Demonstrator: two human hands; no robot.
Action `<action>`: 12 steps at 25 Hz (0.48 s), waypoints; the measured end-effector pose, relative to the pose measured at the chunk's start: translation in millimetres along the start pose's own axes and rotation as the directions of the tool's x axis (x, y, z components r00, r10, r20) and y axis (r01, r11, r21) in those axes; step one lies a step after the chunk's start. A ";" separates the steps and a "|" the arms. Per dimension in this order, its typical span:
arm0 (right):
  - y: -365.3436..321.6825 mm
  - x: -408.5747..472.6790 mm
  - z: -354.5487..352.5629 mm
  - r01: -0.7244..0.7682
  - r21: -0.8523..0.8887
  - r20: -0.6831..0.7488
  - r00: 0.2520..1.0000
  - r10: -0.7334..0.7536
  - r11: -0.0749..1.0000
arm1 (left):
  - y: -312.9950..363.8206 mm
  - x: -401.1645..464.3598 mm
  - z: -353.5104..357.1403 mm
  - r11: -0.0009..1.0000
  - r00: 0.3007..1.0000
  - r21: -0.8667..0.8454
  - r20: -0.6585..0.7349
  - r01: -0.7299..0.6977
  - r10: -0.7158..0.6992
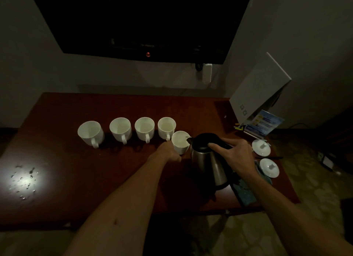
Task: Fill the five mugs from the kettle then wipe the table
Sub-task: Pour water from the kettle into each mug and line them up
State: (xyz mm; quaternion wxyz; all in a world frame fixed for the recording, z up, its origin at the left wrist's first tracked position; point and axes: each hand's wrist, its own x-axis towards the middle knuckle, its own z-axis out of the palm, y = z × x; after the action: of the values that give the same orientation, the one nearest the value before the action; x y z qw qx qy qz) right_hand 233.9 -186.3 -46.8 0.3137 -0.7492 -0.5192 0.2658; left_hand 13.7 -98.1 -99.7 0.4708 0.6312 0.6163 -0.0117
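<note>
Right hand (pixel 236 156) gripping kettle (pixel 208 158) handle, tilting spout over nearest mug (pixel 180 142). Left hand (pixel 170 152) holding that mug's side, beside kettle.

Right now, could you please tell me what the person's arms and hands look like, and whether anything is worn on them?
Both forearms are bare up to the bottom edge of the picture: no sleeves show. The left hand and the right hand wear no gloves, and no watch, ring or bracelet can be seen, though the light is dim. The left forearm bears a small dark mark.
</note>
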 end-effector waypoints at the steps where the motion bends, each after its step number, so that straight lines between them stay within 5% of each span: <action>1: -1.4 0.8 0.1 0.006 -0.014 -0.001 1.000 -0.006 1.000 | 1.4 -1.9 -1.6 1.000 1.000 0.001 -0.001 -0.007 0.007; 12: -4.8 2.2 -3.0 0.015 -0.050 0.009 1.000 -0.015 0.999 | 13.0 -18.6 -25.0 0.988 0.991 -0.089 -0.042 -0.126 0.123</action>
State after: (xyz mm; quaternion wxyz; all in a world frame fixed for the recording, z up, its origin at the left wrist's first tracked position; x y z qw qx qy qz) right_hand 233.9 -183.5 -41.3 0.2947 -0.7518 -0.5325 0.2537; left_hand 5.4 -94.4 -67.1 0.4875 0.6465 0.5840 0.0575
